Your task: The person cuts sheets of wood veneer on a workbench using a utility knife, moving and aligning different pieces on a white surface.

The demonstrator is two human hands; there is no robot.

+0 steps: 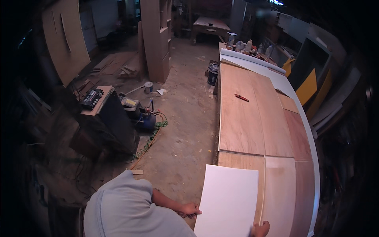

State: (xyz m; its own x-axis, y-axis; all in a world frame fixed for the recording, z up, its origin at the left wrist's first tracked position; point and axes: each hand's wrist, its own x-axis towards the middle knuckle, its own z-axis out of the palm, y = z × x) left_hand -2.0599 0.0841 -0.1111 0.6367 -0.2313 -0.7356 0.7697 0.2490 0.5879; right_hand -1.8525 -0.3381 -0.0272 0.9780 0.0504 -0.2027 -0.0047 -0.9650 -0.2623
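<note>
A white rectangular sheet [227, 201] lies over the near left part of the wood-panelled worktop, its left edge reaching past the table's side. My left hand [190, 209] pinches that left edge, thumb on top, below the grey sleeve [130, 205]. At the sheet's lower right edge is my right hand [261, 229], fingers curled at the border; the lower picture edge cuts off part of it. Thin wooden panels [241, 114] cover the worktop beyond the sheet. A slim red-and-black hand tool [241, 97] rests on them, apart from both hands.
A white roll [252, 61] lies across the worktop's far end, with several bottles [248, 45] behind. On the floor at left stand an air compressor [144, 118] with a green coiled hose [152, 136] and a dark cabinet [112, 122]. A tall wooden cabinet [154, 43] stands farther back.
</note>
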